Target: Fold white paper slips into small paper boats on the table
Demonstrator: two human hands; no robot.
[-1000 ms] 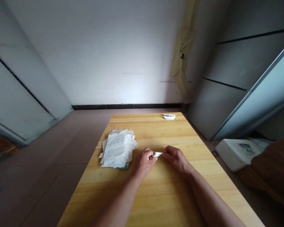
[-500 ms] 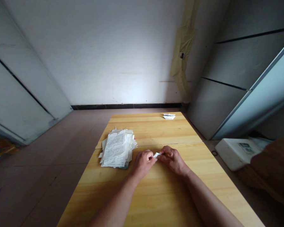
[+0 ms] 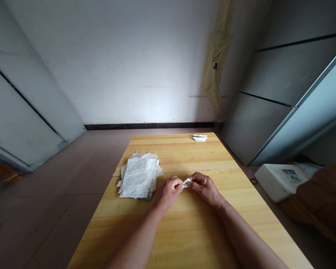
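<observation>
Between my two hands, over the middle of the wooden table (image 3: 190, 239), is a small folded piece of paper (image 3: 186, 183), white with faint print. My left hand (image 3: 170, 191) pinches its left end, fingers curled in. At its right end, the thumb and fingers of my right hand (image 3: 205, 188) are closed on it. Much of the paper is hidden by the fingers. A pile of loose printed sheets (image 3: 136, 177) lies to the left of my left hand. Near the table's far edge stands a folded paper boat (image 3: 200, 138).
A white wall (image 3: 145, 74) rises beyond the table, with brown tape (image 3: 217, 48) around a socket. Grey cabinet panels (image 3: 271, 86) stand at the right. A white plastic foam box (image 3: 274, 183) sits low on the right, beside a brown object.
My fingers have shifted slightly on the folded paper, and a little more of it shows between them. The sheet pile and the paper boat have stayed in place.
</observation>
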